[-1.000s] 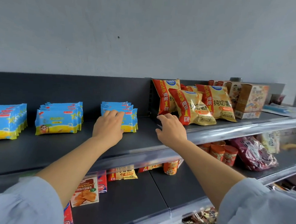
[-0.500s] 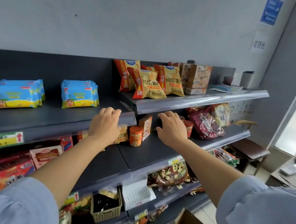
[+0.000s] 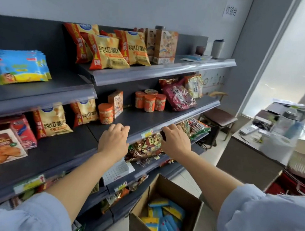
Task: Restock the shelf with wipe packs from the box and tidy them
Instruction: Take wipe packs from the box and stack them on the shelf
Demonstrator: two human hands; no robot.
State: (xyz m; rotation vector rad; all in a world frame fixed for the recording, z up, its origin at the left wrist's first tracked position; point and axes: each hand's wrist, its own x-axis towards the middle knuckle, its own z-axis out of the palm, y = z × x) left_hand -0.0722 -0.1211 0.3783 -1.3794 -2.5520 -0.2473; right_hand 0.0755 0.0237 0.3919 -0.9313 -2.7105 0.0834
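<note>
Left hand and right hand reach side by side toward the front edge of a middle shelf, fingers loosely curled and holding nothing; contact with the edge cannot be told. A stack of blue wipe packs stands on the top shelf at left. More packs lie in the open cardboard box on the floor below.

Reaching well forward, both forearms bare, light-blue sleeves bunched at the elbows. Holding the left hand and the right hand side by side at one height, a gap between them, backs up. Curling the fingers loosely, nothing gripped in either.
</note>
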